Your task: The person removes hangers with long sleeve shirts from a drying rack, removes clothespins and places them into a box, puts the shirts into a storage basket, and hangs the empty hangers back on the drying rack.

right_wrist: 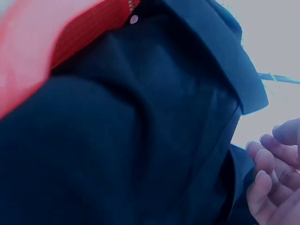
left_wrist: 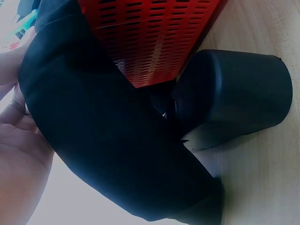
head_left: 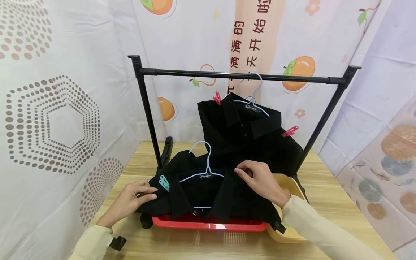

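A black collared shirt (head_left: 251, 202) hangs on a pale blue hanger (head_left: 208, 160) and lies over the red basket (head_left: 211, 225). A teal clothespin (head_left: 164, 182) sits at its left shoulder. My left hand (head_left: 134, 196) pinches the shirt's left shoulder just beside that clothespin; in the left wrist view the sleeve (left_wrist: 108, 122) drapes down from the fingers. Over the shirt's right shoulder hovers my right hand (head_left: 260, 180), fingers loosely curled. In the right wrist view, nothing shows between its fingers (right_wrist: 263, 161), and the collar (right_wrist: 225, 61) stands close by.
A black garment rack (head_left: 224, 75) spans the table. From its bar hangs another black shirt (head_left: 253, 148) with red clothespins (head_left: 290, 131) at the shoulders. A yellow basket (head_left: 289, 182) stands right of the red one. One black rack foot (left_wrist: 234, 96) juts out beside the red basket.
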A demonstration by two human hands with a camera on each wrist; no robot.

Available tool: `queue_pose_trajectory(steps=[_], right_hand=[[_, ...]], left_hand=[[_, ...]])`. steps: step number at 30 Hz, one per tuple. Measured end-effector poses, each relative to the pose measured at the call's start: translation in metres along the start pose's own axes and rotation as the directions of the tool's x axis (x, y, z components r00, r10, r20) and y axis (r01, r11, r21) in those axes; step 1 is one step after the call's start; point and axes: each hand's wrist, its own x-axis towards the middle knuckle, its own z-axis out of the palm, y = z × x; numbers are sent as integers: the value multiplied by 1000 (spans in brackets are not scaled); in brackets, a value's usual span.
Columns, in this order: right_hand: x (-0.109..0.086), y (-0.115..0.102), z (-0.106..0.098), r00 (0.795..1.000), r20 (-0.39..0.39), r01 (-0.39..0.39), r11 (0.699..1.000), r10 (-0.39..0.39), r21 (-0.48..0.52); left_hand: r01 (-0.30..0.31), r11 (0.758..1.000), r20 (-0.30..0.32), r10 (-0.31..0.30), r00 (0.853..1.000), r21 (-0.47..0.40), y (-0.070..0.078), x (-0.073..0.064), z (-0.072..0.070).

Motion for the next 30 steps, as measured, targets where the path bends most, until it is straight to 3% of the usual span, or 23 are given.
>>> queue_pose_trajectory(steps=[10, 21, 30], right_hand=[[16, -20, 15, 998, 22, 50, 998, -51, 48], [28, -32, 24, 991, -42, 129, 990, -127, 53], [39, -50, 35, 983, 1, 183, 975, -185, 124]], left_hand=[[8, 1000, 0, -8, 1000, -2, 1, 0, 0], [22, 1000, 3, -22, 1000, -4, 2, -1, 0], [31, 999, 1, -31, 1000, 13, 2, -2, -1]])
